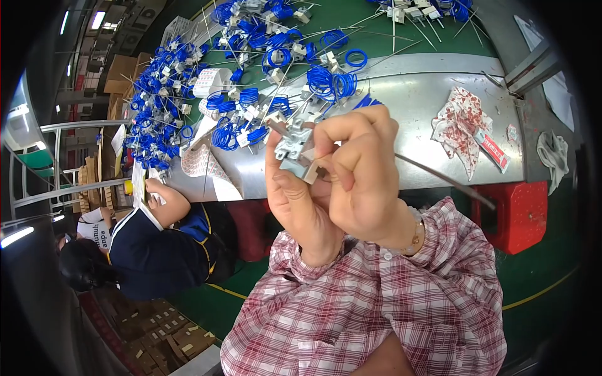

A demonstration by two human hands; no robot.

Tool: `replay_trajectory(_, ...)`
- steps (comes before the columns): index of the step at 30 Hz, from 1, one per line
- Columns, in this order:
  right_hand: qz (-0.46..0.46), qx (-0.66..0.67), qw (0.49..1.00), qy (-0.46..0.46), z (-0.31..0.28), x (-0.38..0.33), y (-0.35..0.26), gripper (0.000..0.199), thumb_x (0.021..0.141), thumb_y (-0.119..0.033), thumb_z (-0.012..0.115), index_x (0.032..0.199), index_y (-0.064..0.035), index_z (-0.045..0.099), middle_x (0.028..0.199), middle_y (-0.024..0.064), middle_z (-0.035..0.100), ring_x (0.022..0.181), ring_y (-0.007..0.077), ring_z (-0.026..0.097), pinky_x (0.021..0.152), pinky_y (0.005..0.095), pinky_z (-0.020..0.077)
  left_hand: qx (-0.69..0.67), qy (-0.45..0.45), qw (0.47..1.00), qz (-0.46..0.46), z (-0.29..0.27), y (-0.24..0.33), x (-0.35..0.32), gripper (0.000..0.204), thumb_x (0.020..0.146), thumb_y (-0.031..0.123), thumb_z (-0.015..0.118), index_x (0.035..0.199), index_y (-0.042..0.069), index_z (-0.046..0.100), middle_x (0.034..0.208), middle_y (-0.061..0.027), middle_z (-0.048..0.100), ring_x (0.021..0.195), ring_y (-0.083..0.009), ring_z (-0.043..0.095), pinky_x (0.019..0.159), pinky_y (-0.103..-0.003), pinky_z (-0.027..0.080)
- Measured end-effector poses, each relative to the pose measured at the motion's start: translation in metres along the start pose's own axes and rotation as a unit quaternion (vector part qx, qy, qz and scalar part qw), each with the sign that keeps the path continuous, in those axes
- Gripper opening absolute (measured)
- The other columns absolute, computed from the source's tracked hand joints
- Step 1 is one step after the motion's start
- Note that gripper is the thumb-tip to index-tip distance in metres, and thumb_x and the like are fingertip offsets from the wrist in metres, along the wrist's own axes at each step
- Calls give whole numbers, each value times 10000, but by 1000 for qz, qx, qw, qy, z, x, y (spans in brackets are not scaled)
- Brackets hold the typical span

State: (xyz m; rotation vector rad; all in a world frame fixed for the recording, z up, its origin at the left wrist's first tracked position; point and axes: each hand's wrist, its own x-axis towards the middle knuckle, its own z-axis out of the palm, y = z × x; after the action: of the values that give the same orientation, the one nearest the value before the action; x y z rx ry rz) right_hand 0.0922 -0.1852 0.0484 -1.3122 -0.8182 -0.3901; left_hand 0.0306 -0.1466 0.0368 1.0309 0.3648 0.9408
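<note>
Both my hands are raised together over the near edge of the table. My left hand (pixel 293 210) is closed, thumb and fingers pinching a small bracket-like metal part (pixel 292 147) with a pale block at its lower end. Close against it is my right hand (pixel 367 172), fingers curled in a pinch beside the pale block; what lies between them is hidden. A thin dark rod (pixel 448 180) sticks out from behind the right hand toward the lower right. Whether that hand grips the rod cannot be seen. A brownish flat strip (pixel 278 128) shows by the left fingertips.
Heaps of blue coils (pixel 251 37) with pale blocks and thin rods cover the table's far and left parts. A red-spotted sheet (pixel 463 125) and a red-and-white packet (pixel 491 150) lie right. A red stool (pixel 523 216) stands below. Another person (pixel 163 250) works at left.
</note>
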Motion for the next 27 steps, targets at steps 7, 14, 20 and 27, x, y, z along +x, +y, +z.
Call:
replay_trajectory(7,-147,78,986,-28,-16,-31,-3,208,780,-113,630,731,-65,434,774,55,561,632,179,482,564,307,379,110,-66,984,120,-30,-9,85,518,937,338,471,1285,-32,368,1145,-197,521,1032,-240,544,863,-347,484)
replay_trajectory(14,196,-86,920,328,-214,-32,69,276,824,36,581,750,-69,337,892,71,582,782,85,474,731,195,395,275,-140,931,194,3,2,250,438,881,229,594,1157,-94,489,1054,-164,597,924,-198,607,766,-260,496)
replay_trajectory(20,295,-269,873,280,-288,-69,131,220,808,22,597,777,-45,389,828,46,581,736,76,483,690,206,405,423,-143,874,192,-42,-55,498,478,837,294,629,1119,-80,532,978,-178,634,881,-210,628,741,-272,499)
replay_trajectory(27,265,-476,816,193,-267,-62,160,121,792,-53,603,836,-27,494,728,96,573,647,205,551,628,307,442,766,-194,565,238,-148,-85,573,499,837,296,526,1210,-31,473,1079,-265,583,1022,-381,565,859,-394,429)
